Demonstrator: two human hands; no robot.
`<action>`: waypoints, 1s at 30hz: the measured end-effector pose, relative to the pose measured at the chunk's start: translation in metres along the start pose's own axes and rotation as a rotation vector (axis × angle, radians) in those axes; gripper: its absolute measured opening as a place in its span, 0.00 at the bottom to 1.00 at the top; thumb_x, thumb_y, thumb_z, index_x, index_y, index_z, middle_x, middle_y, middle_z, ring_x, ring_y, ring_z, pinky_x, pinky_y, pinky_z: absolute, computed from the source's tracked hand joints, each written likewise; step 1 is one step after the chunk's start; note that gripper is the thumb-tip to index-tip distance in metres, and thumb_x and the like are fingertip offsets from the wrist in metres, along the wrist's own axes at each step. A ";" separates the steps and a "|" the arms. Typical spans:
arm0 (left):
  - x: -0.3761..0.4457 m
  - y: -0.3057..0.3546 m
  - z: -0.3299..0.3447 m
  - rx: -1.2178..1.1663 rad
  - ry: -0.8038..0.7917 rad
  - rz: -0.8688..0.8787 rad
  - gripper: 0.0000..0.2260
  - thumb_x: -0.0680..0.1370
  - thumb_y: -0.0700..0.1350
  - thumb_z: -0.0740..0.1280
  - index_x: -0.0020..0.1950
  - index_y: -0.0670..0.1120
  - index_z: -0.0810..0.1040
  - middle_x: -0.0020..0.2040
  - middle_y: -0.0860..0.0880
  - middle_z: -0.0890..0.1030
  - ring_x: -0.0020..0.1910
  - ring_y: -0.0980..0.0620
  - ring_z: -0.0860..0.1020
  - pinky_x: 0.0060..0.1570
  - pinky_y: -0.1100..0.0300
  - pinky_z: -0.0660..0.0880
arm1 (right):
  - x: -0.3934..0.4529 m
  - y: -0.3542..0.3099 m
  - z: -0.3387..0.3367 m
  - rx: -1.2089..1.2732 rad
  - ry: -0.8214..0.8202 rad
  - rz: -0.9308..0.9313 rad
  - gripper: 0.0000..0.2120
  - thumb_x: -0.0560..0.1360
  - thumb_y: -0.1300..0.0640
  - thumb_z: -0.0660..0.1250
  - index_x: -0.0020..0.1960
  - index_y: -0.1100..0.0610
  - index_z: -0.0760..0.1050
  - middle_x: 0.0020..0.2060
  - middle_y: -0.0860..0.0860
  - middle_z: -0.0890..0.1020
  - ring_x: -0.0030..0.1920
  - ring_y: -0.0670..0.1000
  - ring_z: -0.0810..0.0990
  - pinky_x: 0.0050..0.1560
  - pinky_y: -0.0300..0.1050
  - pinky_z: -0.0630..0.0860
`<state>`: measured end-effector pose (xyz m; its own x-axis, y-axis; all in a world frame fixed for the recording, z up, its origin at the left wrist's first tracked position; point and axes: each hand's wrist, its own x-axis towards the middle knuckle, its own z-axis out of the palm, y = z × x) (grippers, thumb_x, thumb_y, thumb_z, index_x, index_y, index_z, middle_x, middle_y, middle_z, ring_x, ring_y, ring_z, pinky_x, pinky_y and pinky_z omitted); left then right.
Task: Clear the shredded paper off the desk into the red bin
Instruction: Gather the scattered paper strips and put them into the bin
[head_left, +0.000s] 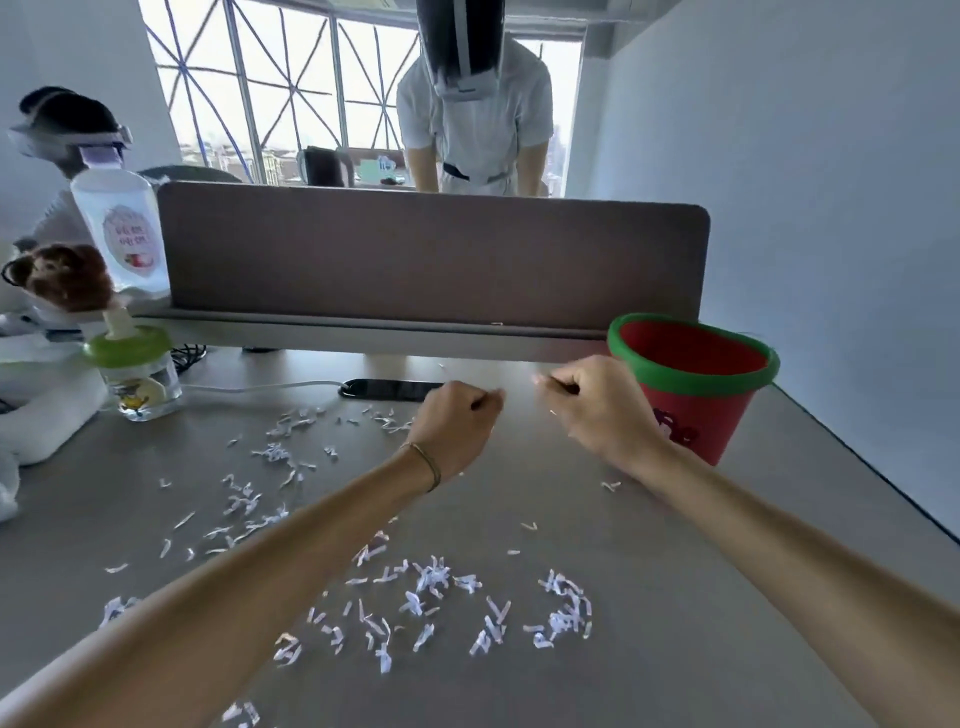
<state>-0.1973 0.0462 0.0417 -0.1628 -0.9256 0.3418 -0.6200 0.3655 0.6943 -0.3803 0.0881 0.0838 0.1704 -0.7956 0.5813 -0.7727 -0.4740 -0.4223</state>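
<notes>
Step in hand: judged to be carrying pinched-up scraps toward the red bin (691, 384); both hands are raised above the desk (649, 649) at its far side.
Left hand (457, 423): fingers curled into a fist, thumb against the forefinger; whether any paper is inside, I cannot tell.
Right hand (597, 410): fingers curled, just beside the bin's near wall; a pale sliver shows at the fingertips (540, 380), probably paper, though too small to confirm.
Shredded paper (431, 603): mostly on the desk; one dense scatter near the front centre, a second spread toward the left, a few strays near the right forearm.
Progress: early by my judgement; most of the scraps are not yet cleared.
Advice: bring each fist fully over the green rim (748, 376) before releasing, since light scraps drift; sweeping strips into one heap with a flat palm first would likely save trips.
Paper character: short, thin, white curled strips, very light, liable to cling to skin.
Bin: tapered bucket shape, red wall with a rolled green lip, a dark red motif on its side, interior appears empty.
Desk surface: smooth, matt grey-brown, flat.
Surroundings: felt-like partition screen (431, 254) behind; small green-lidded bottle (135, 374) at left.
</notes>
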 end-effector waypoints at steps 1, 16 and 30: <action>0.009 0.011 0.000 -0.026 0.007 0.016 0.25 0.82 0.52 0.62 0.34 0.34 0.73 0.28 0.40 0.74 0.28 0.47 0.70 0.31 0.56 0.66 | 0.013 0.001 -0.013 -0.002 0.046 0.005 0.26 0.80 0.53 0.65 0.28 0.62 0.61 0.20 0.54 0.64 0.24 0.46 0.62 0.29 0.51 0.65; 0.130 0.137 0.050 -0.377 -0.047 -0.021 0.23 0.81 0.51 0.63 0.28 0.45 0.68 0.24 0.51 0.70 0.21 0.54 0.65 0.25 0.63 0.64 | 0.096 0.112 -0.110 -0.250 0.035 0.247 0.29 0.82 0.43 0.63 0.27 0.58 0.74 0.25 0.51 0.80 0.28 0.48 0.80 0.41 0.48 0.78; 0.157 0.174 0.099 -0.369 -0.121 -0.003 0.25 0.82 0.52 0.63 0.27 0.46 0.66 0.20 0.54 0.70 0.19 0.54 0.67 0.28 0.63 0.67 | 0.072 0.130 -0.153 -0.207 -0.328 0.291 0.07 0.71 0.65 0.71 0.40 0.56 0.87 0.33 0.48 0.87 0.32 0.39 0.83 0.37 0.32 0.74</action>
<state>-0.4070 -0.0451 0.1538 -0.2648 -0.9236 0.2772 -0.3066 0.3532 0.8839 -0.5620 0.0264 0.1772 0.0874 -0.9767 0.1961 -0.9166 -0.1559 -0.3683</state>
